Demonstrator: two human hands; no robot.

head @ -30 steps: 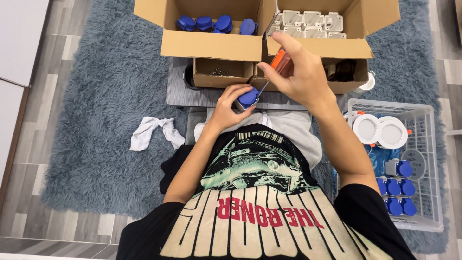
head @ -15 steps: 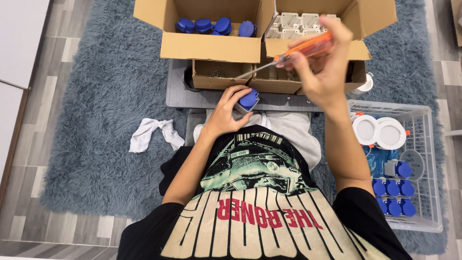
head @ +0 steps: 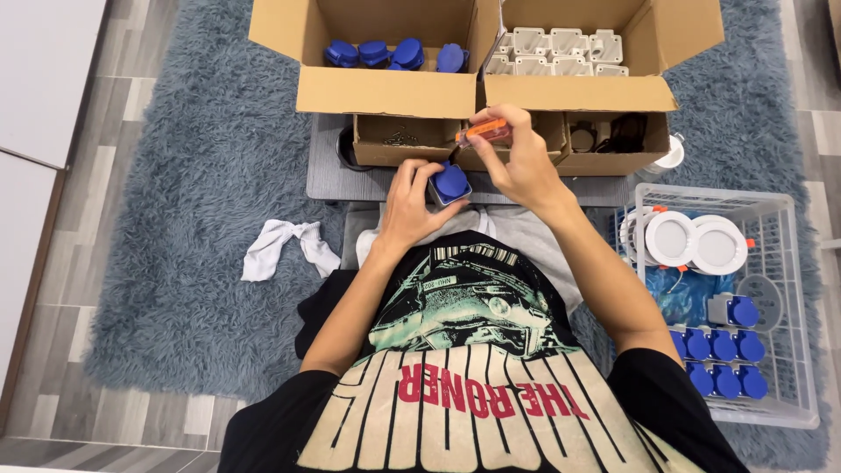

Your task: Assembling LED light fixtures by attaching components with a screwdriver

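Note:
My left hand [head: 410, 203] grips a small blue capped part [head: 450, 184] just above my lap. My right hand [head: 519, 163] holds an orange-handled screwdriver [head: 484, 131] level, a little above and to the right of the blue part; its tip is hidden by the fingers. Both hands hover over a grey board [head: 350, 180] in front of the cardboard boxes.
A large cardboard box [head: 385, 90] holds blue parts; the one beside it [head: 578, 92] holds white housings. Smaller boxes stand in front of them. A white wire basket [head: 793, 289] at right holds white discs and blue parts. A white cloth [head: 285, 248] lies on the grey rug.
My right hand raised the screwdriver off the blue part, swung it up and sideways, then brought it back down closer above the part. My left hand kept its hold.

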